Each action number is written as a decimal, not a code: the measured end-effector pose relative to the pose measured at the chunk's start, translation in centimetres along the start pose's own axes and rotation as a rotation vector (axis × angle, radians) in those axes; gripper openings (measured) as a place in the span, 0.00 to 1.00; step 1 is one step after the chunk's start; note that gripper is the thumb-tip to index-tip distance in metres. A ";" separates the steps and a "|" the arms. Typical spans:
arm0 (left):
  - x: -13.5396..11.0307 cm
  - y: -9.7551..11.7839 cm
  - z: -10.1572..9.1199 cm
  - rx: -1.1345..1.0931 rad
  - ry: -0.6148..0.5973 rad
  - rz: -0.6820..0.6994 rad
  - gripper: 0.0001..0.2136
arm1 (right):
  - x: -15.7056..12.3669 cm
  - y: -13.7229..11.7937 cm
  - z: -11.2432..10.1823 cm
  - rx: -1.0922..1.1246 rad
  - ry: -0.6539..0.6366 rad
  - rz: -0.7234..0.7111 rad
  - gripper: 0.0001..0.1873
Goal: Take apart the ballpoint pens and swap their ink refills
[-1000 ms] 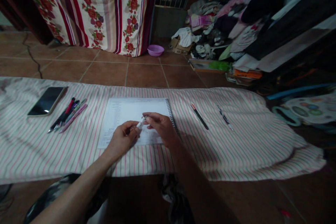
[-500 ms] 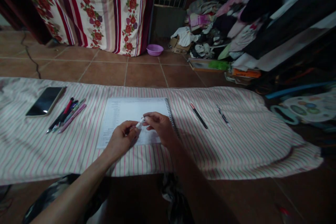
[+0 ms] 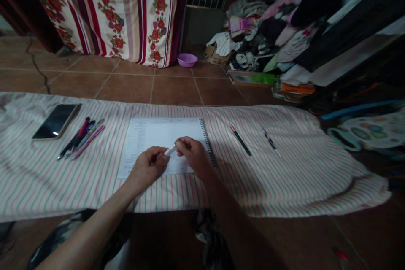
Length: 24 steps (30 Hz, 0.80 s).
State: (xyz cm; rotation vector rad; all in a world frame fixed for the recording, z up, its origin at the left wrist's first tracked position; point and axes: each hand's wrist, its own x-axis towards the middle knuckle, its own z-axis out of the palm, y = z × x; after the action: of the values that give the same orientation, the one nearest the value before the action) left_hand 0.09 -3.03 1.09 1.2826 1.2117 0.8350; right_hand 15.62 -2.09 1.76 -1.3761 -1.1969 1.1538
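Note:
Over a spiral notebook, both hands hold a small white stick-shaped object, whose exact kind I cannot make out. My left hand is closed around its lower left end, thumb and fingers pinching it. At the upper right end, the fingertips of my right hand pinch it too. The notebook lies open, its wire binding on the right side and printed lines on the left of the page. Some marks on the page show below the white object; my hands and forearms cover the page's lower part.
A striped cloth covers the low table. Left of the notebook lie a bunch of pens and a phone. To the right are a black pen and a patterned pen. A purple basin stands on the floor.
My right hand has shifted slightly right, and more of the white object shows between the two hands. My left hand stays almost in place.

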 end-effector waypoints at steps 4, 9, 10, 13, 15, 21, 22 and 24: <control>0.1 -0.4 -0.2 0.014 -0.015 0.007 0.12 | 0.1 0.6 0.0 -0.129 0.010 -0.072 0.08; 0.2 -0.7 -0.2 0.001 -0.030 -0.011 0.12 | 0.2 0.8 -0.1 -0.185 0.039 -0.111 0.08; 0.1 -0.6 -0.2 0.005 -0.029 -0.011 0.12 | 0.2 0.8 -0.1 -0.173 0.044 -0.105 0.08; 0.0 -0.4 -0.2 0.002 -0.037 0.005 0.13 | 0.2 0.7 -0.1 -0.125 0.036 -0.081 0.08; -0.1 -0.2 -0.2 -0.035 -0.051 0.020 0.15 | 0.2 0.7 -0.1 -0.104 0.016 -0.069 0.09; -0.3 0.0 -0.2 -0.027 -0.052 -0.036 0.16 | 0.3 0.9 -0.2 -0.060 -0.007 -0.079 0.11; -0.3 0.0 -0.2 -0.034 -0.060 -0.049 0.16 | 0.3 1.0 -0.2 -0.054 -0.006 -0.082 0.11; -0.3 0.0 -0.1 -0.048 -0.073 -0.062 0.16 | 0.3 1.2 -0.1 -0.051 -0.006 -0.082 0.10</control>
State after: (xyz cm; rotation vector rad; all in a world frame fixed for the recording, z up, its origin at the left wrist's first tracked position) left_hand -0.12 -3.30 1.14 1.2203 1.1606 0.7617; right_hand 15.86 -1.90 0.52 -1.3497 -1.2830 1.0770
